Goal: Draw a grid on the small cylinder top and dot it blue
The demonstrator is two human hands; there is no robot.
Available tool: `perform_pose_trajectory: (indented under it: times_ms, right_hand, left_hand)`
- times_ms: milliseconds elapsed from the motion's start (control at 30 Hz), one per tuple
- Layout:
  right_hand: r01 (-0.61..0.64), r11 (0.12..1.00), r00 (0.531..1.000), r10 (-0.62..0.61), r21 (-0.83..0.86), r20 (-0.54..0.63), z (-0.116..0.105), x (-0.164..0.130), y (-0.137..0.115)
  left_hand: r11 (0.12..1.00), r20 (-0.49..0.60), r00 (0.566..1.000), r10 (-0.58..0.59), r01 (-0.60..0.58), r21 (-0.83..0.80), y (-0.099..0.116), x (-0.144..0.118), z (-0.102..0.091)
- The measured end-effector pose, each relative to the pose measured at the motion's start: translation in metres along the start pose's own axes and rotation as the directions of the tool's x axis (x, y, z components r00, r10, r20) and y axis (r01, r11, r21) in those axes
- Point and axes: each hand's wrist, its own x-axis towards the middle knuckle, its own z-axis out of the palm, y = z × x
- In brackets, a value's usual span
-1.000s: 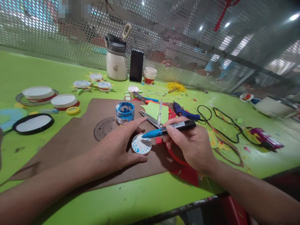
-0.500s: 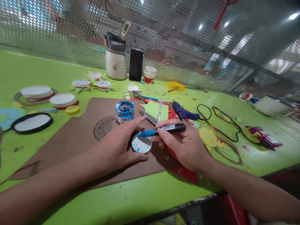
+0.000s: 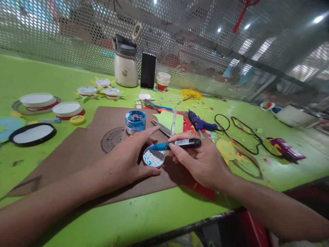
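Between the thumb and fingers of my left hand (image 3: 130, 152) is a small white disc (image 3: 155, 159), its top crossed by dark grid lines and dotted with blue specks. The hand curls round its left and near edges, holding it low over brown cardboard (image 3: 87, 164). My right hand (image 3: 203, 163) is closed on a marker pen (image 3: 189, 143) with a black body and a front end coated in blue paint. Its tip meets the upper left part of the disc. Just behind my left hand stands an open jar of blue paint (image 3: 135, 121).
Scissors (image 3: 161, 128), a craft knife (image 3: 174, 121) and green paper lie beyond my hands. A blue glue gun (image 3: 202, 121) and its cord are to the right. At left are round lids (image 3: 68, 109) and a black-rimmed disc (image 3: 33, 133). A bottle (image 3: 125, 67) and phone (image 3: 148, 70) stand behind.
The whole view has shifted slightly, with things appearing a little further left. Both hands keep their grips, and the marker tip stays at the disc's upper left.
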Motion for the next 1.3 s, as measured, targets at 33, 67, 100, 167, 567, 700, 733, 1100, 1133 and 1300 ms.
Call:
perform_pose_trajectory:
  times_ms: [33,67,100,167,567,700,733,1100,1133,1300]
  right_hand:
    - [0.004,1.000,1.000,-0.003,-0.012,0.011,-0.001,0.000,0.000]
    - [0.012,1.000,1.000,-0.011,-0.022,0.021,-0.001,0.001,-0.001]
    - [0.024,0.999,0.999,-0.023,-0.032,0.030,-0.002,0.001,-0.001]
    - [0.048,0.998,0.998,-0.047,-0.040,0.032,-0.002,0.002,-0.002]
    - [-0.054,0.999,0.993,0.054,0.005,-0.103,-0.003,-0.003,0.006]
    - [-0.076,0.997,0.993,0.077,0.006,-0.092,-0.002,-0.002,0.004]
    - [-0.076,0.997,0.993,0.077,0.013,-0.087,-0.001,-0.002,0.004]
    - [-0.055,0.998,0.998,0.055,-0.001,-0.021,-0.003,-0.002,0.008]
    - [-0.033,0.999,0.999,0.033,-0.009,-0.006,-0.004,-0.002,0.008]
    - [0.078,0.993,0.997,-0.077,-0.085,0.019,-0.006,0.000,0.004]
  left_hand:
    - [1.000,0.001,1.000,0.004,-0.004,0.000,0.000,0.000,0.000]
    - [1.000,0.000,1.000,0.006,-0.006,-0.002,0.000,0.001,0.000]
    - [1.000,0.000,1.000,0.008,-0.008,-0.004,0.000,0.001,0.000]
    - [1.000,0.008,1.000,0.005,-0.005,-0.002,0.001,0.002,-0.001]
    - [0.998,0.022,0.998,-0.058,0.058,0.002,0.016,0.005,-0.005]
    - [1.000,0.005,1.000,-0.022,0.022,0.010,0.007,0.003,-0.001]
    - [1.000,0.005,1.000,-0.021,0.021,0.005,0.005,0.002,0.000]
    - [1.000,-0.008,1.000,0.000,0.001,0.002,0.003,0.000,0.001]
    - [1.000,-0.006,1.000,0.006,-0.006,0.005,0.002,0.000,0.001]
    - [1.000,0.001,1.000,0.016,-0.016,0.022,0.003,0.000,-0.001]
